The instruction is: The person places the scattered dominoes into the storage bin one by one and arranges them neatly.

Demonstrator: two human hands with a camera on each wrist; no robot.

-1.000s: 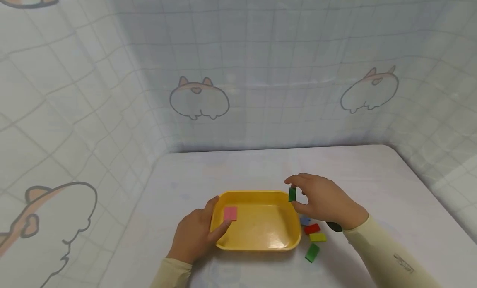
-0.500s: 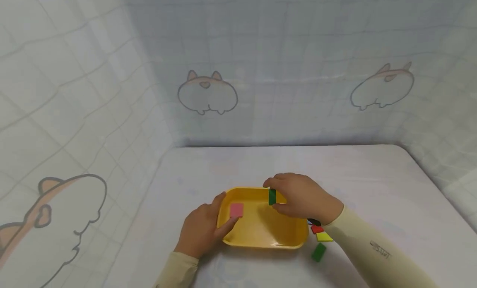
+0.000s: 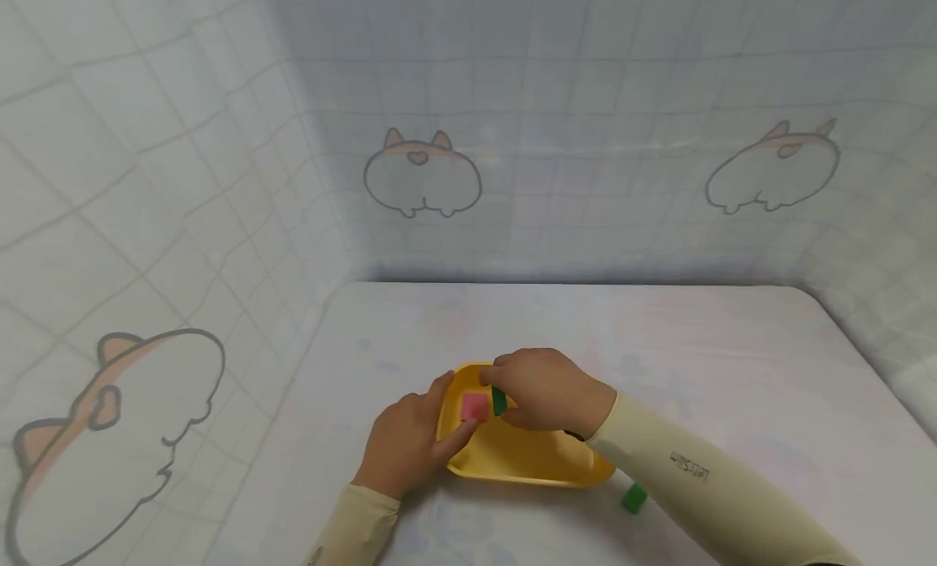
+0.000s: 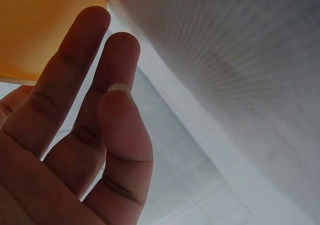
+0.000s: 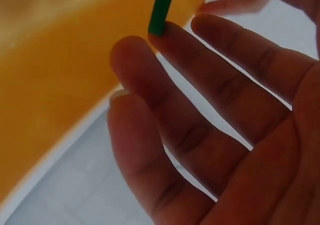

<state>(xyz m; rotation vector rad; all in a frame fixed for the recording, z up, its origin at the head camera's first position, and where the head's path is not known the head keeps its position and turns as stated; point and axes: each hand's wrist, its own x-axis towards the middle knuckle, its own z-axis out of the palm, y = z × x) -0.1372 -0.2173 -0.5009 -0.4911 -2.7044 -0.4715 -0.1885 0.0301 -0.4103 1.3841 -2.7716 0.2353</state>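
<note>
A small green tile [image 3: 499, 401] is pinched between the thumb and fingers of my right hand [image 3: 549, 389], over the left part of a yellow tray [image 3: 527, 465]. In the right wrist view the green tile [image 5: 162, 10] stands on end at the fingertips, above the tray's yellow surface. Just left of it, a pink square [image 3: 474, 407] lies in the tray. My left hand [image 3: 408, 440] holds the tray's left end, thumb over the rim and index finger at the far corner. Its other fingers [image 4: 82, 40] extend beside the tray wall.
Another green tile [image 3: 634, 498] lies on the white table [image 3: 703, 354] near the tray's front right corner, partly behind the right sleeve [image 3: 681, 460]. Patterned cloth walls [image 3: 571, 224] enclose the table at the back and sides.
My right hand has carried the green tile leftward from the tray's right edge to beside the pink square. The right sleeve now hides the red, yellow and blue tiles. My left hand keeps its hold.
</note>
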